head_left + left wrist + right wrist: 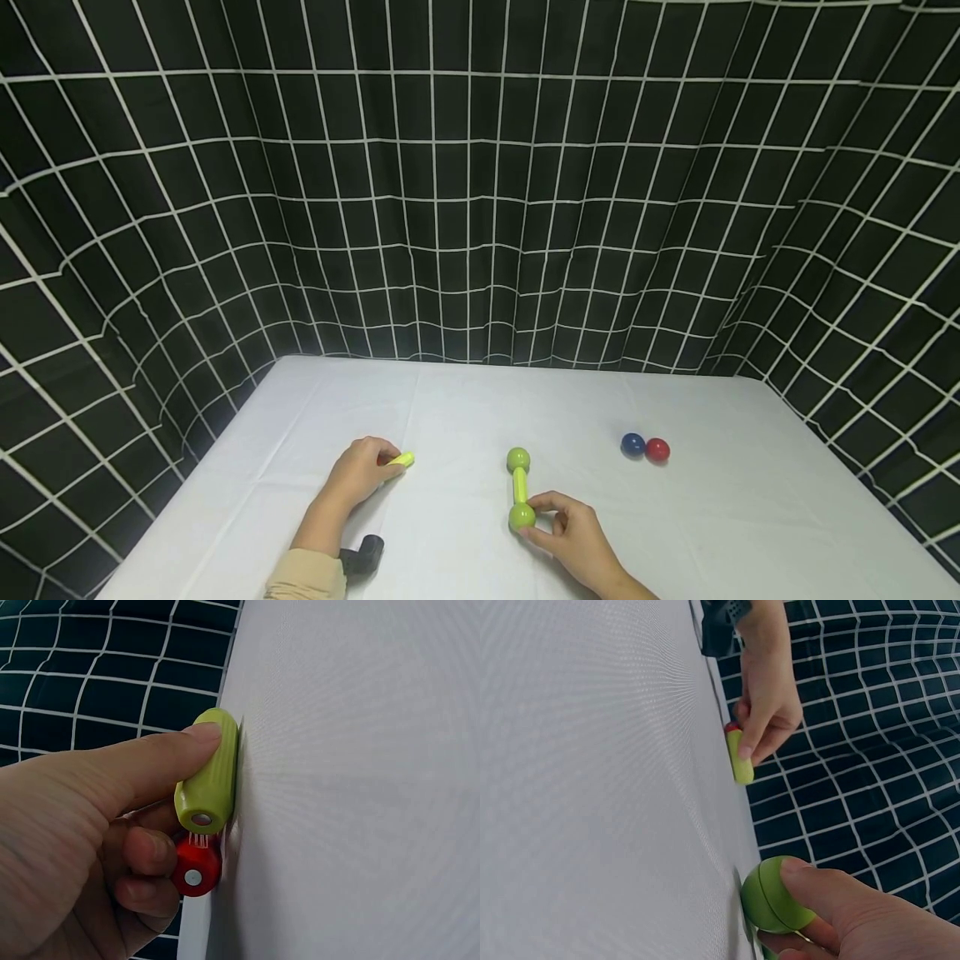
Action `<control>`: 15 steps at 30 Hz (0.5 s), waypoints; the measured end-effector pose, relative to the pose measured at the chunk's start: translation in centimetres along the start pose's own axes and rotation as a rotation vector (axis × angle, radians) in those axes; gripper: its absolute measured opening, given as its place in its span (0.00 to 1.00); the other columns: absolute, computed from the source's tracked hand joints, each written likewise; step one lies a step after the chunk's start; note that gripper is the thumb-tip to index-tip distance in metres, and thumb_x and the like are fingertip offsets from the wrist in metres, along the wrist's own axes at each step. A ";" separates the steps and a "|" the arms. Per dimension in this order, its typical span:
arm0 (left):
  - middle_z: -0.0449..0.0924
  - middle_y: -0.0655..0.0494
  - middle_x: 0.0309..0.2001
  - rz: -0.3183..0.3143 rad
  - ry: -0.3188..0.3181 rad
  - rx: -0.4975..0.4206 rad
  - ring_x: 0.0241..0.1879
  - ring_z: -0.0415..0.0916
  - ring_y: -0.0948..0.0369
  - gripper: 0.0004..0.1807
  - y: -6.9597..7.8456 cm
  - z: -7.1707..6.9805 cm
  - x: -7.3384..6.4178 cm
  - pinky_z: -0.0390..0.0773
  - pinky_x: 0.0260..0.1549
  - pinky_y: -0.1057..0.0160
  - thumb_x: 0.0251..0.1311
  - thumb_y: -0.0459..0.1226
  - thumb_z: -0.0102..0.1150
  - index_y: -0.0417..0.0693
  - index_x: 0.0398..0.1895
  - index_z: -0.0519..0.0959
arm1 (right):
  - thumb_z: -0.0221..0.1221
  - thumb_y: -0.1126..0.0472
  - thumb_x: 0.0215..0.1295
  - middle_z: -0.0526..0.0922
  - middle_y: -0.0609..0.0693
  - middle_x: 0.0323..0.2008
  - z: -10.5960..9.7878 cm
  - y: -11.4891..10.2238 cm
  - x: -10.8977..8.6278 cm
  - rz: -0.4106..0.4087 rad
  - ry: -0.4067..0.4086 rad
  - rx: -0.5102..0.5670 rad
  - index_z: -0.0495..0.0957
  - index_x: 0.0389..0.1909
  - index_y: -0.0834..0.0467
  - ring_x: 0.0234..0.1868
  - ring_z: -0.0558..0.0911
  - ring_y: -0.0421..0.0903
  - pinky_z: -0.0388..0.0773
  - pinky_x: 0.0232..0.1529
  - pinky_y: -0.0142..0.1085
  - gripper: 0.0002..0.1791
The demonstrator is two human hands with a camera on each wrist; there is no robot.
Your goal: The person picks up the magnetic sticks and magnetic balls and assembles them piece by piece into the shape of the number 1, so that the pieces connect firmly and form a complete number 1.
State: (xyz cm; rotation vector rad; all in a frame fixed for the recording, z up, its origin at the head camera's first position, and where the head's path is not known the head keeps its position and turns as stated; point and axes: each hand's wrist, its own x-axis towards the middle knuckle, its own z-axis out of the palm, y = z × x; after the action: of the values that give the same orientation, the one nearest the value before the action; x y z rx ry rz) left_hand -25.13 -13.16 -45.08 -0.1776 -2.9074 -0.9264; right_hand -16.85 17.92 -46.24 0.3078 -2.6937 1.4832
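Note:
My left hand pinches a yellow-green magnetic rod with a silver dot at its end, low over the white table. Right beside that rod, at the curled fingers, is a red piece with a silver dot; whether it is a rod or a ball I cannot tell. With thumb and fingers, my right hand grips the near green ball on the table. From this ball a yellow-green rod runs to a second green ball, making a dumbbell shape.
A blue ball and a red ball sit side by side to the right on the white table. Beside the left wrist shows a black device. A black curtain with a white grid surrounds the table's back and sides.

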 end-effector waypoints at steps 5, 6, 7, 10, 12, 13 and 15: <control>0.83 0.57 0.31 -0.006 0.003 0.003 0.33 0.76 0.61 0.11 0.2 -0.1 -0.1 0.77 0.39 0.55 0.48 0.40 0.68 0.46 0.34 0.83 | 0.70 0.58 0.46 0.83 0.51 0.35 0.0 0.0 0.0 0.004 0.001 0.003 0.80 0.39 0.60 0.14 0.62 0.29 0.60 0.12 0.22 0.19; 0.83 0.57 0.31 -0.007 0.003 0.004 0.33 0.76 0.62 0.11 0.2 -0.1 -0.1 0.78 0.39 0.55 0.48 0.40 0.68 0.46 0.34 0.83 | 0.70 0.58 0.45 0.83 0.51 0.35 0.0 0.0 0.0 0.005 0.001 0.003 0.80 0.39 0.60 0.14 0.62 0.29 0.60 0.12 0.22 0.19; 0.83 0.57 0.31 -0.010 0.003 0.004 0.33 0.76 0.62 0.11 0.3 -0.1 -0.1 0.78 0.39 0.55 0.48 0.40 0.68 0.46 0.34 0.83 | 0.70 0.58 0.45 0.83 0.51 0.35 0.0 0.0 0.0 0.006 0.002 0.005 0.80 0.39 0.60 0.14 0.62 0.29 0.60 0.12 0.22 0.19; 0.82 0.57 0.30 -0.008 0.003 0.012 0.33 0.76 0.61 0.11 0.3 -0.1 -0.1 0.77 0.38 0.55 0.47 0.40 0.68 0.46 0.33 0.83 | 0.70 0.57 0.45 0.83 0.51 0.35 0.0 0.0 0.0 0.011 0.001 0.007 0.80 0.39 0.60 0.14 0.62 0.29 0.60 0.12 0.22 0.19; 0.82 0.57 0.30 -0.007 0.002 0.016 0.32 0.76 0.61 0.11 0.3 -0.1 -0.1 0.77 0.37 0.55 0.47 0.41 0.68 0.46 0.33 0.83 | 0.70 0.57 0.45 0.83 0.51 0.35 0.0 0.0 0.0 0.015 0.000 0.011 0.80 0.39 0.60 0.14 0.62 0.30 0.60 0.12 0.22 0.20; 0.82 0.57 0.30 -0.005 0.001 0.018 0.32 0.77 0.61 0.11 0.3 -0.1 -0.1 0.77 0.37 0.55 0.46 0.41 0.68 0.46 0.33 0.83 | 0.70 0.57 0.45 0.83 0.51 0.35 0.0 0.0 0.0 0.016 -0.001 0.012 0.80 0.40 0.60 0.14 0.62 0.30 0.60 0.12 0.22 0.20; 0.82 0.57 0.30 -0.006 -0.004 0.017 0.32 0.77 0.62 0.11 0.3 0.0 -0.1 0.78 0.37 0.55 0.46 0.41 0.69 0.47 0.33 0.83 | 0.70 0.57 0.45 0.83 0.51 0.35 0.0 0.0 0.0 0.017 -0.003 0.016 0.80 0.40 0.60 0.14 0.62 0.30 0.60 0.12 0.22 0.20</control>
State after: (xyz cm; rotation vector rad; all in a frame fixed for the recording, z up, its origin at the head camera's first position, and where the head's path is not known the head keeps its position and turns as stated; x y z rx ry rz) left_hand -24.98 -12.93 -44.90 -0.1692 -2.9198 -0.9031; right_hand -16.88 17.88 -46.21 0.2887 -2.6947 1.5104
